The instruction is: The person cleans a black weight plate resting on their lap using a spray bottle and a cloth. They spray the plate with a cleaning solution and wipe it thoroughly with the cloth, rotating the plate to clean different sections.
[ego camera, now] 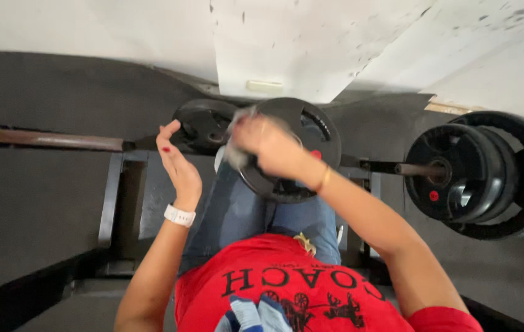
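Cloth (pixel 237 154) clenched in right hand (pixel 271 147) against black weight plate (pixel 311 138) — left hand (pixel 179 163) open beside it.

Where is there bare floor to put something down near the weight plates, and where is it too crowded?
Bare dark floor lies left of the metal frame, below the rusty bar. It is crowded in the middle, where the left hand and right hand with a cloth meet the black plate, and by the stacked plates.

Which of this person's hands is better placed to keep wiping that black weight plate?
The right. The right hand already presses a grey cloth onto the black weight plate. The left hand is open, empty, and beside the plate, probably only steadying.
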